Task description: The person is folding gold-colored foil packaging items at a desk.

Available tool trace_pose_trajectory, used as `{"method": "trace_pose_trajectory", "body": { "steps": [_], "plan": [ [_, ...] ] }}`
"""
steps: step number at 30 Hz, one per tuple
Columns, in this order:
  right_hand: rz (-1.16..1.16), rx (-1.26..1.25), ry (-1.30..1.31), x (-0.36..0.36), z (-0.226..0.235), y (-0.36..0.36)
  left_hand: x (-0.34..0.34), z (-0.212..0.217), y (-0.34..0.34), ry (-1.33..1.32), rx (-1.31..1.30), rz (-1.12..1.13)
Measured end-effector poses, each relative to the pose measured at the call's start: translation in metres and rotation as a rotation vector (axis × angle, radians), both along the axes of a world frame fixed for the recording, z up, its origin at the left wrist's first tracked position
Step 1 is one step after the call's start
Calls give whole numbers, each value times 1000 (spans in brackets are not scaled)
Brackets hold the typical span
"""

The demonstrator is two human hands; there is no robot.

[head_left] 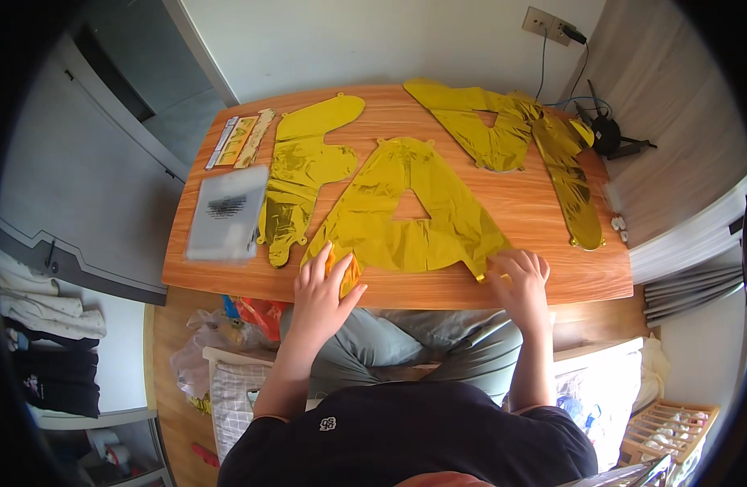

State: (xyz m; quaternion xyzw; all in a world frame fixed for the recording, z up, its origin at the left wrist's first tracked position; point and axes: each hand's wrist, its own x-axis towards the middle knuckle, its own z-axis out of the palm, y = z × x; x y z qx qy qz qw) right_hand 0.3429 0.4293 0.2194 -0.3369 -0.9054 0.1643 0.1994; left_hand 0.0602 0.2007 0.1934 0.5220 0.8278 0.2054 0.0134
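Note:
A flat gold foil balloon [422,235] shaped like the letter A lies at the middle of the table. My left hand [321,284] rests on its lower left leg, fingers spread, where the foil is crumpled and orange-looking. At the lower right leg, my right hand [521,284] has its fingers curled in, thumb and forefinger pinching the foil's edge. To the left lies another flat foil balloon [302,166], shaped like the letter F. A further gold foil piece [491,130] spreads at the back right, with a long foil strip [572,187] reaching toward the front from it.
A clear plastic bag [225,215] sits on the wooden table [373,294] at the left, with small printed packets [239,140] behind it. A black router-like device [607,134] with cables stands by the right wall. Plastic bags [207,349] lie on the floor.

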Motion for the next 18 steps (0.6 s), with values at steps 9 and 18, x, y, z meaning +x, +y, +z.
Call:
{"method": "trace_pose_trajectory", "body": {
  "steps": [9, 18],
  "plan": [
    [-20, 195, 35, -22, -8, 0, -11, -13, 5, 24, 17, 12],
    [-160, 495, 135, -21, -13, -7, -14, -22, -2, 110, 4, -73]
  ]
}}
